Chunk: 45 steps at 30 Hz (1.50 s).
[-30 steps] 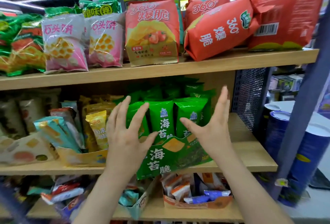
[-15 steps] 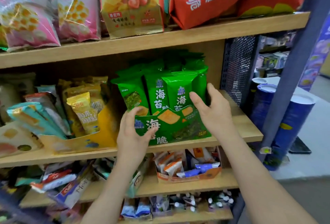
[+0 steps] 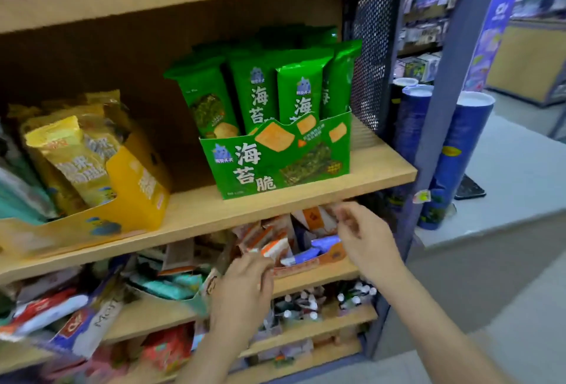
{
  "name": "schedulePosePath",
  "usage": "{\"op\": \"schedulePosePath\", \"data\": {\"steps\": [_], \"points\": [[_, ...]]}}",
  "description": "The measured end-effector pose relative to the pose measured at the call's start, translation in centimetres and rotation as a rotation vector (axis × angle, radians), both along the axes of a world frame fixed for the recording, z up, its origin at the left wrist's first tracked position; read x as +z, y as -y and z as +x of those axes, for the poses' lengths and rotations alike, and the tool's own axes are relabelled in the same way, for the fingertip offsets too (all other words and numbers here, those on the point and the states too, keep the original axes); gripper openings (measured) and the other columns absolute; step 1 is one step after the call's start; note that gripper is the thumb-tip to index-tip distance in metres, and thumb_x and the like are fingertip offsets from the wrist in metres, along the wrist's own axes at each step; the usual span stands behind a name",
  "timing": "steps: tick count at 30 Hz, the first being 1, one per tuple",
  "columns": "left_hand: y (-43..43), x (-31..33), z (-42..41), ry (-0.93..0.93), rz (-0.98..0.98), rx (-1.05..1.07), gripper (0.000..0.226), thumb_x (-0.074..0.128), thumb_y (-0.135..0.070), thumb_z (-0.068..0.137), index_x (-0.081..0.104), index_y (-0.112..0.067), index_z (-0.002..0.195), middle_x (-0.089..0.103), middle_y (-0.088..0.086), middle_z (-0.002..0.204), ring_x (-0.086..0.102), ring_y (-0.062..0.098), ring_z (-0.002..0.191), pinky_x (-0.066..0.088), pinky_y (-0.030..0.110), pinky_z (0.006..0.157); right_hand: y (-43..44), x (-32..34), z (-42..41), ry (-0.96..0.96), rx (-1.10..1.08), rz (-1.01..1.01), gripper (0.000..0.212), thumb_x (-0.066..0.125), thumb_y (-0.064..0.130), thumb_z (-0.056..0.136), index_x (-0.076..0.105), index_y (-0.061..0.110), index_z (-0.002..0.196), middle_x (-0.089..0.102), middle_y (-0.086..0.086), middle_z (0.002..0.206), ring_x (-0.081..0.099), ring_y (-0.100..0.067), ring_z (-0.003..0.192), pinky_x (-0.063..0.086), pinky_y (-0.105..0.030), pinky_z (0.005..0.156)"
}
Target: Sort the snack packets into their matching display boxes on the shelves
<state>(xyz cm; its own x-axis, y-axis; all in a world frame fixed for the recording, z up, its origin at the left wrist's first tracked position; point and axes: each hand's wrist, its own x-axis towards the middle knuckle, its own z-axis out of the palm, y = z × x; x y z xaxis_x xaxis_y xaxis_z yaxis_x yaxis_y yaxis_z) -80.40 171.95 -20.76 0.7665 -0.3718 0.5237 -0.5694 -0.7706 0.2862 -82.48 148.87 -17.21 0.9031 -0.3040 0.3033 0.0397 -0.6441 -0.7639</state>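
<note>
The orange display box (image 3: 301, 268) sits in the lower centre of the frame, on the shelf under the middle shelf board (image 3: 199, 218). It holds a mix: orange-and-white packets (image 3: 272, 245) lean at its left and back, and blue packets (image 3: 321, 245) lie across its front. The blue ones look like the strays to be pulled out.

The left hand (image 3: 245, 288) is at the box's front left corner with its fingers curled. Blur hides whether it grips the card or only touches it. The right hand (image 3: 367, 236) is at the box's right side, fingers bent toward the packets. Whether it pinches one cannot be told. The two hands are apart, one on each side of the box.

The box stands close to the shelf edge, so a pull on one corner could tip it forward and spill the leaning packets. The blue packets lie against the orange ones, so lifting one fast could drag its neighbours out. The middle shelf board hangs low over the box, and a raised hand could knock it.

Above, in the centre of the frame, the green display box (image 3: 275, 166) overhangs its board slightly. At lower left, loose packets (image 3: 76, 316) lie heaped, where a dropped one could get lost.
</note>
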Motion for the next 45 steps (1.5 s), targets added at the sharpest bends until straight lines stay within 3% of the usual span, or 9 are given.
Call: {"op": "schedulePosePath", "data": {"steps": [4, 9, 14, 19, 27, 32, 36, 41, 45], "points": [[-0.9, -6.4, 2.5, -0.272, 0.181, 0.114, 0.044, 0.053, -0.018, 0.089, 0.052, -0.029, 0.132, 0.054, -0.005, 0.132, 0.056, 0.019, 0.112, 0.051, 0.034, 0.086, 0.2, -8.0, 0.9, -0.266, 0.073, -0.222, 0.06, 0.058, 0.014, 0.093, 0.037, 0.021, 0.148, 0.045, -0.006, 0.145, 0.048, -0.031, 0.128, 0.043, -0.038, 0.098], [-0.3, -8.9, 5.2, -0.324, 0.241, 0.178, 0.039, 0.052, -0.023, 0.092, 0.051, -0.025, 0.13, 0.043, 0.001, 0.136, 0.055, 0.024, 0.113, 0.053, 0.038, 0.08, 0.6, -11.7, 2.3, -0.393, 0.057, -0.337, 0.076, 0.057, 0.021, 0.093, 0.013, 0.028, 0.154, 0.011, -0.007, 0.162, 0.032, -0.037, 0.139, 0.037, -0.043, 0.107], [-1.6, -10.2, 5.0, -0.287, 0.126, 0.094, 0.018, 0.061, -0.009, 0.088, 0.069, -0.014, 0.104, 0.06, 0.007, 0.123, 0.063, 0.03, 0.099, 0.052, 0.036, 0.076, 0.3, -12.0, 2.2, -0.332, -0.015, -0.402, 0.064, 0.06, 0.024, 0.091, 0.033, 0.029, 0.149, 0.025, -0.005, 0.151, 0.043, -0.033, 0.126, 0.045, -0.04, 0.096], [-4.3, -11.1, 3.2, -0.299, 0.074, 0.037, 0.034, 0.066, 0.003, 0.079, 0.069, -0.009, 0.111, 0.063, 0.008, 0.114, 0.061, 0.031, 0.104, 0.049, 0.032, 0.082, -0.4, -12.8, 0.5, -0.221, -0.016, -0.474, 0.044, 0.067, 0.035, 0.086, 0.059, 0.027, 0.129, 0.043, -0.004, 0.125, 0.051, -0.031, 0.11, 0.053, -0.042, 0.08], [-1.1, -9.9, 3.3, -0.401, -0.046, 0.085, 0.018, 0.055, -0.015, 0.096, 0.064, -0.007, 0.11, 0.053, 0.006, 0.113, 0.059, 0.024, 0.095, 0.033, 0.02, 0.072, -1.0, -12.6, 0.2, -0.231, -0.238, -0.484, 0.049, 0.073, 0.035, 0.084, 0.059, 0.021, 0.129, 0.044, -0.011, 0.125, 0.049, -0.035, 0.112, 0.049, -0.038, 0.069], [0.4, -9.6, 2.5, -0.369, -0.141, 0.148, 0.028, 0.058, -0.031, 0.095, 0.053, -0.017, 0.119, 0.051, 0.002, 0.117, 0.06, 0.018, 0.093, 0.048, 0.026, 0.072, -2.9, -12.5, -0.1, -0.056, -0.188, -0.514, 0.057, 0.079, 0.028, 0.076, 0.059, 0.013, 0.128, 0.045, -0.022, 0.13, 0.05, -0.046, 0.103, 0.05, -0.049, 0.081], [0.0, -7.9, 1.5, -0.13, -0.365, 0.128, 0.045, 0.077, -0.028, 0.08, 0.049, -0.017, 0.114, 0.047, -0.001, 0.115, 0.049, 0.012, 0.106, 0.035, 0.007, 0.081, -3.4, -12.6, 0.1, -0.026, -0.08, -0.439, 0.058, 0.075, 0.032, 0.082, 0.055, 0.015, 0.134, 0.053, -0.011, 0.135, 0.045, -0.039, 0.12, 0.043, -0.049, 0.097], [1.8, -5.4, 3.0, -0.181, -0.018, 0.089, 0.064, 0.067, -0.047, 0.084, 0.041, -0.031, 0.14, 0.042, -0.004, 0.139, 0.034, 0.019, 0.127, 0.041, 0.034, 0.099, -3.3, -12.0, 0.2, -0.206, 0.013, -0.492, 0.051, 0.061, 0.036, 0.093, 0.048, 0.025, 0.141, 0.05, 0.006, 0.143, 0.031, -0.028, 0.139, 0.04, -0.051, 0.103], [1.4, -5.1, 4.5, -0.278, 0.133, 0.112, 0.06, 0.064, -0.032, 0.09, 0.036, -0.034, 0.142, 0.048, -0.002, 0.138, 0.038, 0.022, 0.129, 0.044, 0.04, 0.099, -2.4, -11.0, 0.6, -0.283, 0.047, -0.509, 0.044, 0.059, 0.031, 0.094, 0.053, 0.026, 0.138, 0.051, 0.004, 0.136, 0.034, -0.025, 0.134, 0.042, -0.047, 0.102]]}}
